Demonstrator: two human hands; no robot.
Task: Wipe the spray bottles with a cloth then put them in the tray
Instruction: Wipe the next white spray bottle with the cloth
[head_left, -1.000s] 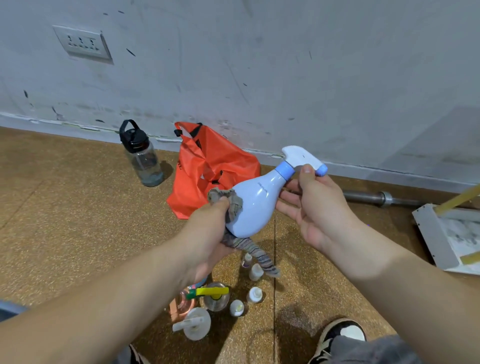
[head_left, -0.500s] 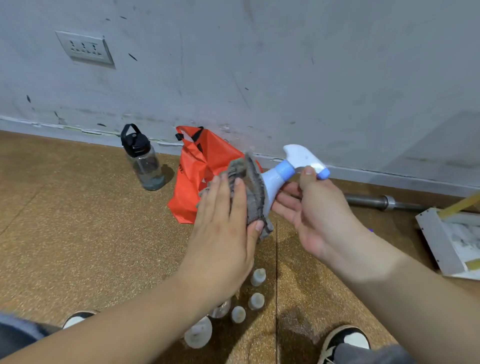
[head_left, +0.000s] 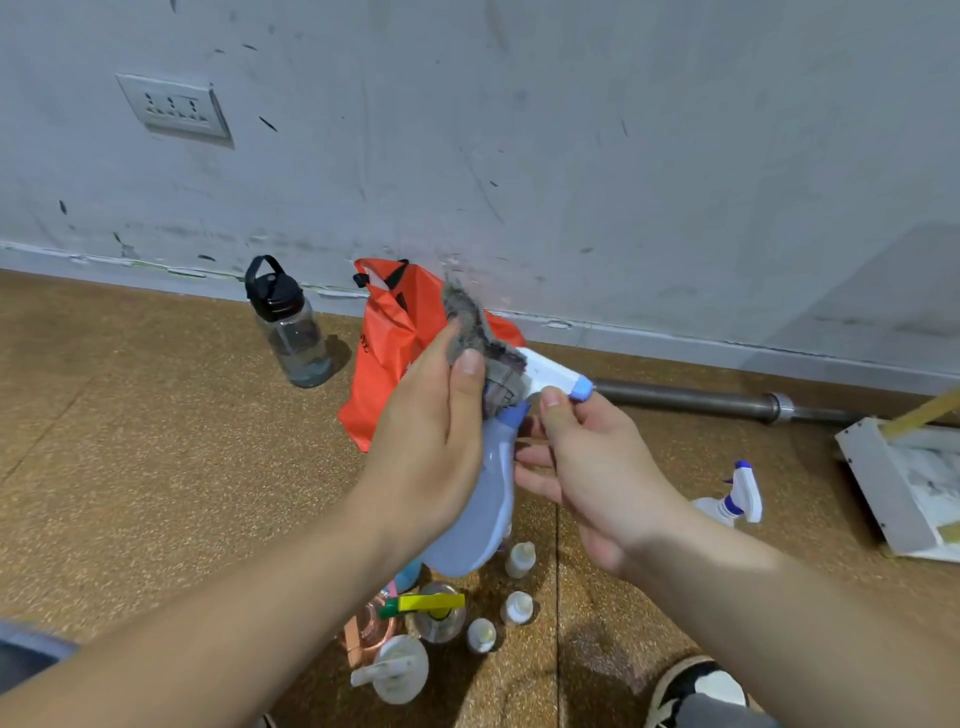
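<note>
Spray bottle (head_left: 483, 514), pale blue with a white head and a blue nozzle tip, is held in the air over the floor (head_left: 130, 441), tilted, its head up toward the wall (head_left: 571, 156) and its base down toward the person. It is pinched at the neck by the right hand (head_left: 592, 467), the thumb laid just under the head near the nozzle; the other fingers are partly spread beside the neck. A grey cloth (head_left: 480, 338) is gripped by the left hand (head_left: 431, 441) between thumb and curled fingers and is pressed against the back of the head and the collar; a loose corner stands up above the hand. Part of the bottle's body is hidden by that hand.

The tray (head_left: 872, 478), white, is seen on the floor at the right edge, well apart from the held bottle. A second spray bottle (head_left: 732, 499), white with blue parts, is seen on the floor between the right hand and the tray, near it but outside it. Below the hands a cluster of small bottles (head_left: 519, 558) is stood on the floor. A water bottle (head_left: 291, 332) and an orange bag (head_left: 384, 358) are set by the wall, and a metal bar (head_left: 685, 399) is laid along its foot.
</note>
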